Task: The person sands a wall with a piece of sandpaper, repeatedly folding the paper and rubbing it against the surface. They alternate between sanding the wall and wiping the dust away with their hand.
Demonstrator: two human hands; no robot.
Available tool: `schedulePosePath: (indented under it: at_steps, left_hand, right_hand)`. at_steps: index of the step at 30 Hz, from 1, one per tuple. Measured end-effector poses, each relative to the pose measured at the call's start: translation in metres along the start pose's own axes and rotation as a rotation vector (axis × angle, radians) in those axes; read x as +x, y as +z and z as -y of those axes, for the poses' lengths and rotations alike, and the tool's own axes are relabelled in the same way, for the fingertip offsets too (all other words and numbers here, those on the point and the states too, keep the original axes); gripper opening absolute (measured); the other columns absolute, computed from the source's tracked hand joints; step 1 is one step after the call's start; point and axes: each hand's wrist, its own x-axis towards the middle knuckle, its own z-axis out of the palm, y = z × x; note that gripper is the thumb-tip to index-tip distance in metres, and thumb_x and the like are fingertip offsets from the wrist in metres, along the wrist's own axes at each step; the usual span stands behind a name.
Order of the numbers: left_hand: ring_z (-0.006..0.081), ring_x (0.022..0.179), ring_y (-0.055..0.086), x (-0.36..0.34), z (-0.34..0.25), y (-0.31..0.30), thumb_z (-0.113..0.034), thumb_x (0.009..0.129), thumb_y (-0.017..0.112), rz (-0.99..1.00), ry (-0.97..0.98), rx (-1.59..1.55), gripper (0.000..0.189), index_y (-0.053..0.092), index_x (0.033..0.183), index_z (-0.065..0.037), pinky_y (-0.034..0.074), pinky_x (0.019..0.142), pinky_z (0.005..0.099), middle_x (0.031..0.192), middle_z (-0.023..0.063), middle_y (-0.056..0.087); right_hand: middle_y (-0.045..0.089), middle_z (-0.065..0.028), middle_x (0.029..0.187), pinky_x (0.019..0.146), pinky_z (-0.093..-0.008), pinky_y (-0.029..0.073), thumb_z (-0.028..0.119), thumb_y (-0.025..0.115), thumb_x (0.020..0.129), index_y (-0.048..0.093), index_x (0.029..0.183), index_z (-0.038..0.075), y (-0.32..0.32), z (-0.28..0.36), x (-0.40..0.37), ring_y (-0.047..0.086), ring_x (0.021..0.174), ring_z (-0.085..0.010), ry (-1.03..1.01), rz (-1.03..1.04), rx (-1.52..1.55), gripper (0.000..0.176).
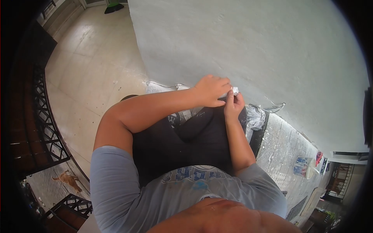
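Whitish crumpled wad point(235, 91) was held just off the pale wall point(252, 42), above the person's lap. Left hand point(211, 90) was curled nearly closed, fingertips on the wad from the side. Right hand point(233, 105) pinched it from below, fingers bunched tight. Couldn't tell what the wad was made of. Clear plastic bag point(255, 116) lay just beside the right forearm; paint pot point(303, 166) stood well apart on the spattered ledge point(279, 143).
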Motion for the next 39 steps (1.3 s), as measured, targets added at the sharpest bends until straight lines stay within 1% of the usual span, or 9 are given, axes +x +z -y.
schedulePosePath:
  at_steps: [4, 10, 19, 22, 24, 26, 28, 31, 39]
  left_hand:
    - [0.0309, 0.087, 0.069, 0.0, -0.003, 0.007, -0.029, 0.08, 0.076, 0.045, -0.084, -0.186, 0.051, 0.065, 0.125, -0.007, 0.055, 0.07, 0.0441, 0.108, 0.0075, 0.066]
    - [0.0356, 0.077, 0.068, 0.0, 0.004, 0.008, -0.018, 0.085, 0.067, 0.001, -0.087, -0.312, 0.057, 0.057, 0.14, -0.004, 0.055, 0.066, 0.0462, 0.092, 0.0152, 0.071]
    - [0.0323, 0.067, 0.069, -0.005, -0.019, -0.022, -0.024, 0.088, 0.064, 0.231, -0.241, -0.615, 0.07, 0.042, 0.152, -0.005, 0.053, 0.062, 0.0444, 0.085, 0.0142, 0.072]
    - [0.0294, 0.062, 0.066, 0.0, -0.014, -0.038, -0.031, 0.085, 0.068, -0.05, -0.106, -0.401, 0.073, 0.046, 0.151, -0.007, 0.051, 0.057, 0.0403, 0.081, 0.0096, 0.072]
    - [0.0276, 0.081, 0.069, 0.024, -0.006, -0.085, -0.036, 0.082, 0.07, 0.082, -0.225, 0.142, 0.074, 0.05, 0.15, -0.013, 0.052, 0.077, 0.0409, 0.102, 0.0093, 0.074]
    - [0.0295, 0.121, 0.058, 0.045, 0.03, -0.106, -0.041, 0.081, 0.07, -0.609, 0.08, 0.518, 0.072, 0.054, 0.148, -0.019, 0.038, 0.103, 0.0524, 0.136, 0.0138, 0.061]
    - [0.0318, 0.146, 0.031, 0.069, 0.031, -0.138, -0.046, 0.089, 0.061, -0.784, -0.104, 0.611, 0.067, 0.049, 0.151, -0.023, 0.017, 0.111, 0.066, 0.156, 0.0148, 0.041]
    - [0.0472, 0.149, -0.005, 0.103, 0.037, -0.175, -0.064, 0.085, 0.062, -0.599, -0.356, 0.726, 0.099, 0.024, 0.161, -0.011, 0.006, 0.103, 0.0807, 0.168, 0.0215, -0.001]
    - [0.0473, 0.145, 0.002, 0.107, 0.077, -0.151, -0.065, 0.087, 0.057, -0.697, -0.274, 0.864, 0.091, 0.037, 0.156, -0.01, 0.009, 0.102, 0.074, 0.167, 0.0238, 0.0]
  right_hand:
    - [0.065, -0.0048, 0.099, 0.079, -0.0253, 0.048, 0.006, 0.06, 0.101, 0.067, 0.102, -0.004, -0.002, -0.002, -0.004, 0.06, 0.091, -0.0096, -0.018, 0.025, 0.011, 0.011]
    - [0.064, -0.0034, 0.097, 0.074, -0.0234, 0.045, 0.009, 0.059, 0.103, 0.065, 0.099, -0.002, -0.013, -0.018, 0.0, 0.057, 0.085, -0.0082, 0.104, 0.071, 0.077, 0.013]
    - [0.062, 0.001, 0.087, 0.065, -0.0227, 0.043, 0.011, 0.053, 0.104, 0.062, 0.101, 0.002, 0.0, 0.008, -0.003, 0.055, 0.075, -0.0052, 0.207, 0.15, 0.048, 0.013]
    - [0.063, 0.0011, 0.088, 0.067, -0.0232, 0.044, 0.01, 0.049, 0.103, 0.063, 0.101, 0.002, -0.007, 0.003, -0.001, 0.056, 0.077, -0.0045, 0.288, 0.052, 0.159, 0.015]
    - [0.059, 0.0037, 0.083, 0.065, -0.0224, 0.041, 0.009, 0.05, 0.102, 0.062, 0.095, 0.003, -0.005, 0.0, 0.004, 0.052, 0.075, -0.0034, 0.284, 0.032, 0.143, 0.015]
    - [0.057, 0.005, 0.081, 0.064, -0.022, 0.039, 0.008, 0.051, 0.1, 0.061, 0.092, 0.004, -0.008, -0.003, 0.003, 0.05, 0.073, -0.0032, 0.282, 0.051, 0.089, 0.014]
    - [0.055, 0.0063, 0.079, 0.062, -0.0224, 0.037, 0.008, 0.052, 0.099, 0.061, 0.088, 0.005, -0.008, -0.003, 0.004, 0.048, 0.071, -0.003, 0.293, 0.087, 0.088, 0.014]
    - [0.053, 0.0069, 0.077, 0.061, -0.0231, 0.036, 0.008, 0.053, 0.099, 0.06, 0.086, 0.005, -0.007, -0.005, 0.004, 0.046, 0.07, -0.0028, 0.327, 0.122, 0.064, 0.015]
    - [0.055, 0.006, 0.077, 0.062, -0.0228, 0.04, 0.009, 0.053, 0.1, 0.062, 0.09, 0.004, -0.009, -0.008, 0.002, 0.05, 0.07, -0.0036, 0.413, 0.175, 0.05, 0.015]
